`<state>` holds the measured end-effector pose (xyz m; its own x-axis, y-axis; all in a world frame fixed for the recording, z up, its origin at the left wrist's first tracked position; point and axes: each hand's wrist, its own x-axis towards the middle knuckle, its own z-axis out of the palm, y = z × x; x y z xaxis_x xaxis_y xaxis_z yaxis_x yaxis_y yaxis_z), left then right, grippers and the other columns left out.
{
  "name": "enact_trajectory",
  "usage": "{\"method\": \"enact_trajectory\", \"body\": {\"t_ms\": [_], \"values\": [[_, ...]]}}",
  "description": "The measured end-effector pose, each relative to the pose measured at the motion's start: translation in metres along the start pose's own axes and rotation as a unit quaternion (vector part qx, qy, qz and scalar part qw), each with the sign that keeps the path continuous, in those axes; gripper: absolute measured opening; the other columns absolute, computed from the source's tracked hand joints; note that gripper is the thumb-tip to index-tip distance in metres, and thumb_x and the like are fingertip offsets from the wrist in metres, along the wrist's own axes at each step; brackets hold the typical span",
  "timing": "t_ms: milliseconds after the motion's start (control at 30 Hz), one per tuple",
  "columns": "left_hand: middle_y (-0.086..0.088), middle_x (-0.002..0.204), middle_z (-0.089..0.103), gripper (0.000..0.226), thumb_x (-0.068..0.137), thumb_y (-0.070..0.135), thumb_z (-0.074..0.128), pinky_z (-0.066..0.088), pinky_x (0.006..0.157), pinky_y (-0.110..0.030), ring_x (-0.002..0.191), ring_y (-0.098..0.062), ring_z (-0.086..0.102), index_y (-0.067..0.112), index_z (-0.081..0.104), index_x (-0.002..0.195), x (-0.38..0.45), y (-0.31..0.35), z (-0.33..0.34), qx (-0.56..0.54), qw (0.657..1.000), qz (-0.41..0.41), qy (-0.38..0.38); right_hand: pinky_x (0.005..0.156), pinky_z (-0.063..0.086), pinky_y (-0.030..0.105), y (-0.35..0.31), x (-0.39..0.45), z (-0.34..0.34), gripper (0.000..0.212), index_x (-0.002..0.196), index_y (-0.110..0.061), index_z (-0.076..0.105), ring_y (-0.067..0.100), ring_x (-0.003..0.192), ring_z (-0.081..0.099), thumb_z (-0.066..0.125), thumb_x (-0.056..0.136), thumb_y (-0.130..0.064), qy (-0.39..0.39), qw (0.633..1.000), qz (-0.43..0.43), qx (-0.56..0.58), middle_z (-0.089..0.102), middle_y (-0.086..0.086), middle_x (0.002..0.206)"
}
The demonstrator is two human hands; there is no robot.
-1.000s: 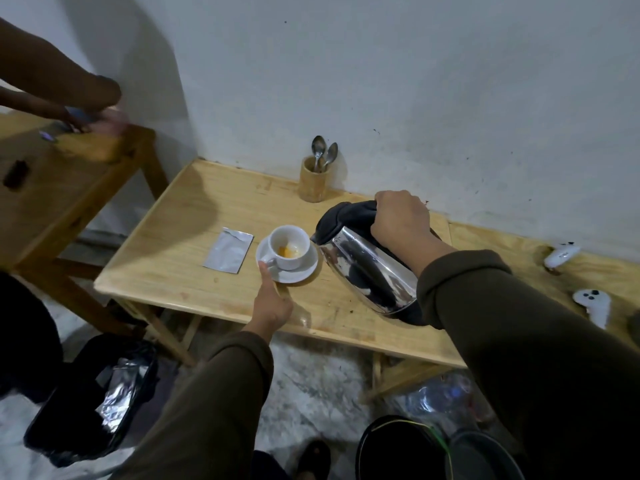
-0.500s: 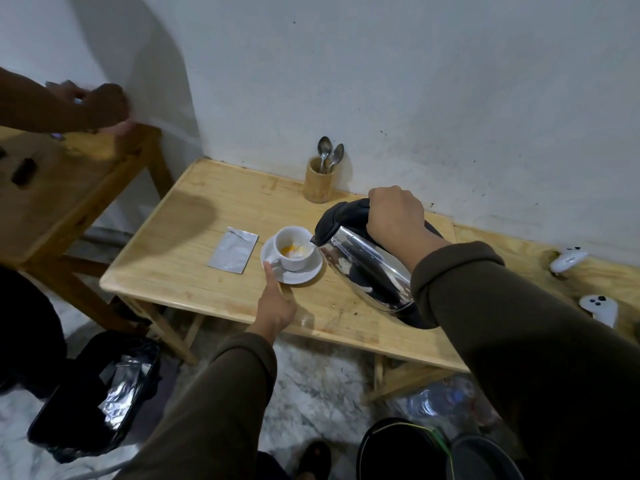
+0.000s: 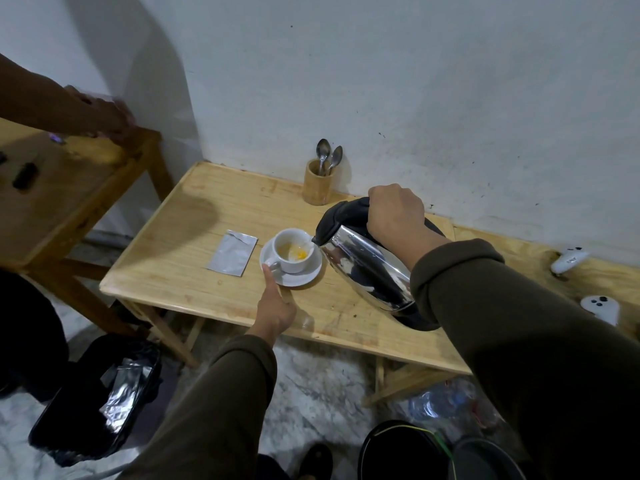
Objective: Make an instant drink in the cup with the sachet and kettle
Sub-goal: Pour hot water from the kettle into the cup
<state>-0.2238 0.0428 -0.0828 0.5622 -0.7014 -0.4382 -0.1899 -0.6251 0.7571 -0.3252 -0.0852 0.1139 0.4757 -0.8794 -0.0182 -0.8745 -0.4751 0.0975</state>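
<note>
While one cup (image 3: 292, 250) on one saucer (image 3: 300, 276) is steadied by the left hand (image 3: 275, 311), thumb touching, one kettle (image 3: 367, 268) is gripped by the right hand (image 3: 394, 211), spout tilted leftward over the cup, beside one flat sachet (image 3: 232, 252) and two spoons (image 3: 329, 159).

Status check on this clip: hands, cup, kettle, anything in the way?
Right hand gripping tilted kettle, spout at cup rim. Left hand steadying saucer. Pale liquid, yellow powder in cup. Torn sachet lies left, clear of pour.
</note>
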Motion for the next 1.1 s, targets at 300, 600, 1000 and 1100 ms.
{"method": "enact_trajectory", "body": {"t_ms": [300,600,1000,1100], "values": [[-0.024,0.134,0.053,0.095,0.09,0.009,0.049,0.042,0.102,-0.045,0.118,-0.04,0.054,0.027,-0.025,0.147,0.0008,0.0005,0.0003,-0.004,1.0,-0.009,-0.005,0.084,0.048,0.037,-0.0005,-0.0012,-0.0029,0.024,0.112,-0.006,0.059,0.032,0.102,0.06,0.05,0.091,-0.004,-0.004,1.0,-0.005,-0.007,0.063,0.015,0.109],[-0.022,0.138,0.05,0.093,0.09,0.009,0.048,0.041,0.102,-0.043,0.121,-0.041,0.052,0.025,-0.022,0.149,0.0008,-0.0003,0.002,0.001,1.0,-0.005,0.004,0.083,0.046,0.036,-0.0023,-0.0021,0.0008,0.023,0.112,-0.008,0.059,0.03,0.101,0.061,0.05,0.091,-0.006,0.004,0.999,-0.022,-0.031,0.064,0.013,0.108],[-0.023,0.138,0.05,0.094,0.09,0.009,0.049,0.042,0.102,-0.045,0.12,-0.04,0.053,0.027,-0.024,0.148,0.0023,-0.0002,0.002,0.0,1.0,-0.01,0.002,0.082,0.045,0.036,-0.0014,-0.0027,0.0002,0.022,0.112,-0.009,0.058,0.03,0.1,0.061,0.047,0.094,-0.007,0.012,0.998,-0.034,-0.051,0.063,0.013,0.107],[-0.023,0.137,0.05,0.094,0.09,0.01,0.049,0.042,0.102,-0.045,0.12,-0.04,0.053,0.027,-0.024,0.148,0.0025,-0.0008,0.0023,0.0,1.0,-0.009,0.002,0.083,0.046,0.037,-0.0013,-0.0026,-0.0001,0.022,0.113,-0.009,0.058,0.03,0.1,0.06,0.047,0.093,-0.006,0.01,0.998,-0.032,-0.05,0.063,0.013,0.107]]}}
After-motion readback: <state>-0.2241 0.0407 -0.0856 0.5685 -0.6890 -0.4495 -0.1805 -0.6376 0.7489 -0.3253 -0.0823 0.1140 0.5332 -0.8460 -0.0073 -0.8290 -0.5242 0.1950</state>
